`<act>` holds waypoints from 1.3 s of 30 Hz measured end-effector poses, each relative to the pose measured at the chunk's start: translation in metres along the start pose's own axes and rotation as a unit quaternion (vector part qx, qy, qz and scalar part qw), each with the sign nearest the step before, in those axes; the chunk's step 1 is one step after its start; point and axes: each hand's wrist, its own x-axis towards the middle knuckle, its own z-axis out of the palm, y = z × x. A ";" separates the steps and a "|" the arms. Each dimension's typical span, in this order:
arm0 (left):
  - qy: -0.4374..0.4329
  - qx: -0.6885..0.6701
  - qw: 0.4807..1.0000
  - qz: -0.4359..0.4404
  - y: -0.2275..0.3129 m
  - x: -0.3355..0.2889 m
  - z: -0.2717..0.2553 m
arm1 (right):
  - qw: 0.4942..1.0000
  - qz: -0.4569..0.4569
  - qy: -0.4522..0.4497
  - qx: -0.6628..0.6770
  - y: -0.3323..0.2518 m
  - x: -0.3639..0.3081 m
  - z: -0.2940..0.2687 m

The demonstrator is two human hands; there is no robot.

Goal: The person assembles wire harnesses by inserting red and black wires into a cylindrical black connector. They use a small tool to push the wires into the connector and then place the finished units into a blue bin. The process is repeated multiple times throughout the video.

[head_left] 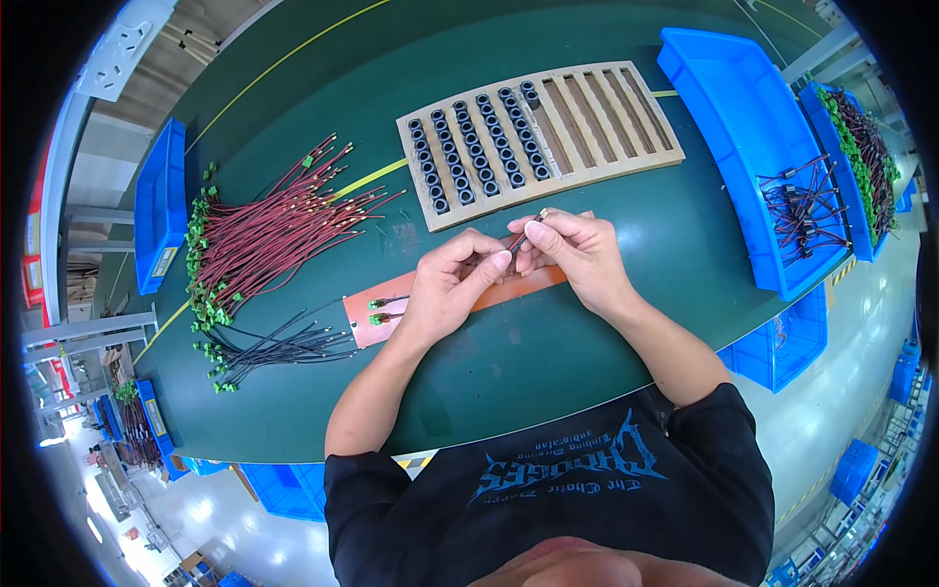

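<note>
Both hands meet over a copper-coloured strip (pixel 367 328) at the middle of the bench. My left hand (pixel 452 279) pinches a thin dark wire (pixel 517 243) between thumb and fingertips. Close beside it, my right hand (pixel 579 249) grips the wire near a small gold-coloured tip (pixel 542 214) that sticks up past the fingers. Part of what the fingers hold is hidden. Two green connectors (pixel 378 319) with wires leading under my left hand lie on the strip's left end. Just beyond the hands stands a wooden rack (pixel 562 186), its left slots lined with black ring-shaped cores (pixel 462 147).
At left lie a bundle of red wires (pixel 284 230) with green connectors and a smaller bundle of black wires (pixel 293 342). A blue bin (pixel 161 210) stands beyond them. On the right, a large blue tray (pixel 724 108) holds dark wire assemblies (pixel 804 210); another bin (pixel 861 157) adjoins it.
</note>
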 end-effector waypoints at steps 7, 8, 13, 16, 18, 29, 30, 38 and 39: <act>-0.007 0.001 1.000 -0.002 0.002 0.000 -0.001 | 1.000 0.002 0.000 0.014 0.001 0.000 0.000; -0.008 0.000 1.000 -0.001 0.002 0.000 -0.001 | 1.000 0.006 -0.002 0.016 0.001 0.000 0.000; -0.008 0.001 1.000 0.013 -0.002 -0.001 -0.002 | 1.000 -0.001 -0.006 0.017 0.002 0.001 0.002; -0.018 0.012 1.000 0.023 -0.005 -0.001 -0.004 | 0.999 -0.029 -0.016 -0.036 0.005 0.002 0.001; -0.025 0.016 0.999 0.029 -0.005 -0.001 -0.003 | 0.996 -0.042 -0.029 -0.074 0.004 0.002 0.003; -0.022 0.013 0.999 0.035 -0.008 0.000 -0.005 | 0.999 0.035 -0.033 0.002 0.001 -0.001 0.002; -0.024 0.016 0.999 0.034 -0.008 0.000 -0.005 | 0.999 0.033 -0.031 -0.001 0.001 0.000 0.002; 0.052 -0.037 0.998 0.026 -0.001 0.003 -0.005 | 0.998 0.018 -0.002 -0.067 0.002 0.000 -0.005; 0.088 -0.021 0.995 0.032 0.000 0.002 -0.007 | 0.998 0.018 0.002 -0.064 0.002 -0.001 -0.005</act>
